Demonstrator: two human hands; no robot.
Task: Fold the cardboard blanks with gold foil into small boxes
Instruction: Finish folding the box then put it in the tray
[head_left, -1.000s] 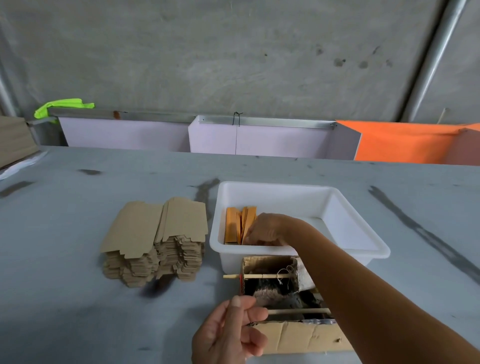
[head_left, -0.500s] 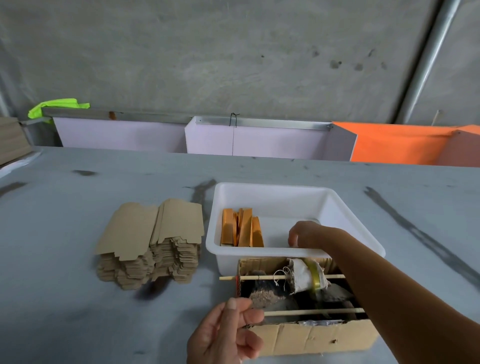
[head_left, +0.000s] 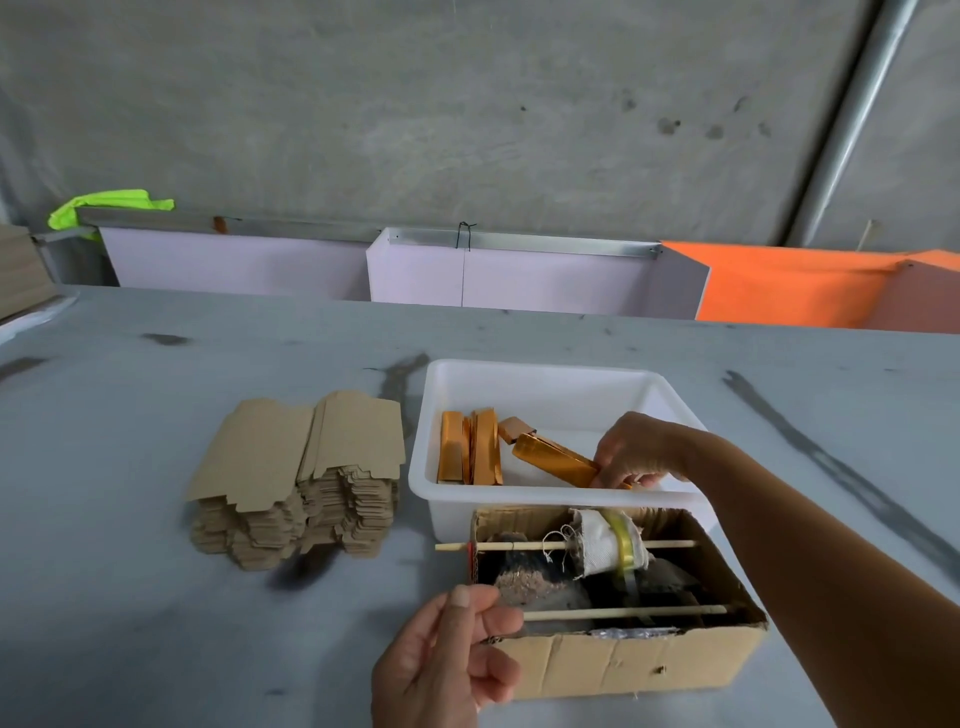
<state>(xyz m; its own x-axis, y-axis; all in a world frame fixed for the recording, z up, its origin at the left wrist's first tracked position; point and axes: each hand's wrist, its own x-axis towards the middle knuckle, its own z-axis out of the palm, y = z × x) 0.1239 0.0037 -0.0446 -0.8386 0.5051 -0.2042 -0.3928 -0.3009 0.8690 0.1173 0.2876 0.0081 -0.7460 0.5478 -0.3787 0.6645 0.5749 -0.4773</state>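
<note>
A tall stack of flat brown cardboard blanks (head_left: 296, 478) sits on the grey table, left of a white plastic tub (head_left: 545, 366). Several folded gold-foil boxes (head_left: 470, 454) stand on edge at the tub's left side. One more gold box (head_left: 556, 460) lies tilted across the tub floor, and my right hand (head_left: 634, 449) grips its near end. My left hand (head_left: 447, 660) hovers at the front left corner of an open cardboard carton (head_left: 623, 660), thumb pressed to curled fingers. Whether it pinches anything is unclear.
The carton holds two thin wooden sticks (head_left: 623, 613), a cloth-wrapped roll with yellow tape (head_left: 608, 540) and dark lumps. Lilac and orange bins (head_left: 519, 275) line the table's far edge. A pile of board (head_left: 21, 270) lies at the far left.
My right hand left the standing gold boxes, moved right along the tub's front rim, and now holds a gold box lying tilted in the tub. My left hand has barely moved.
</note>
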